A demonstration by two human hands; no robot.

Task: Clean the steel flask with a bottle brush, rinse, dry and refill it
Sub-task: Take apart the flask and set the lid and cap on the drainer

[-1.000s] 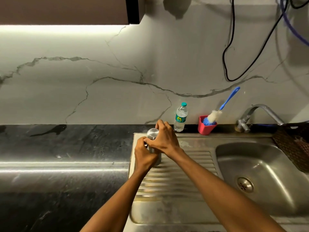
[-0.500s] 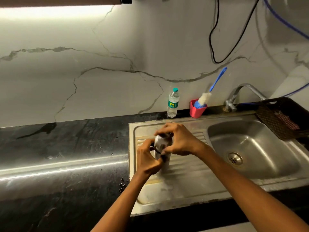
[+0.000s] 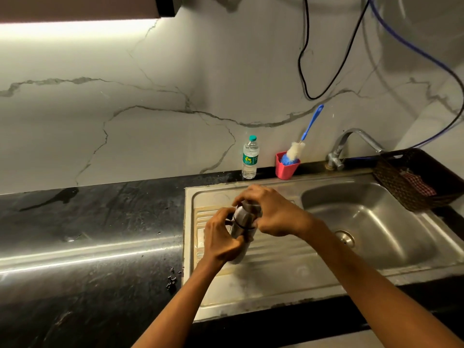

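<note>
The steel flask [image 3: 241, 222] stands on the ribbed drainboard [image 3: 276, 252] of the sink. My left hand [image 3: 221, 237] grips its body from the left. My right hand [image 3: 271, 214] is curled over the flask's cap [image 3: 247, 205] at the top. Most of the flask's lower part is hidden behind my left hand. The bottle brush [image 3: 300, 144], blue-handled with a white head, stands in a pink cup [image 3: 286, 168] against the wall. A small plastic water bottle [image 3: 250, 158] stands left of that cup.
The sink basin [image 3: 371, 222] lies to the right with a tap [image 3: 351, 144] behind it. A dark woven basket [image 3: 414, 182] holding a checked cloth [image 3: 419, 184] sits at the far right. Black counter [image 3: 88, 234] stretches left. Cables hang on the marble wall.
The camera view dropped and shifted, so the whole sink shows. Both hands stay on the flask, and my right hand has turned somewhat around the cap.
</note>
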